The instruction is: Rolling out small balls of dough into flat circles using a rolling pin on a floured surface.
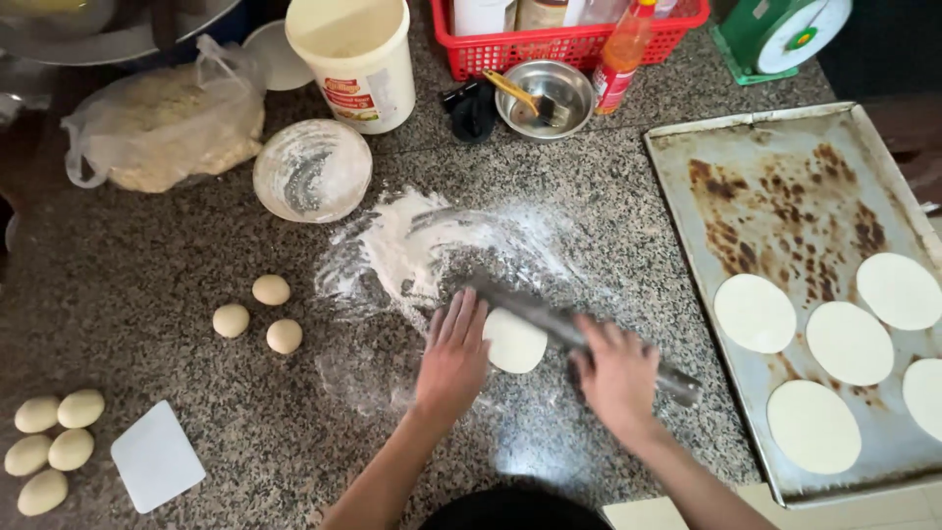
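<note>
A metal rolling pin point(549, 319) lies slanted across a small flattened piece of dough point(515, 344) on the floured granite counter point(147, 294). My left hand point(453, 353) rests flat on the pin's left part, fingers straight. Over the pin's right part lies my right hand point(616, 371), palm down. The pin is blurred. Both hands press on it rather than grip it.
Three dough balls point(257, 314) sit left of the flour patch, several more point(49, 442) at far left by a white scraper point(157, 456). A baking tray point(775, 167) on the right holds several rolled discs point(754, 312). Behind stand a flour bowl point(312, 169), a bucket point(358, 64), a bag point(162, 123), a red basket point(564, 44).
</note>
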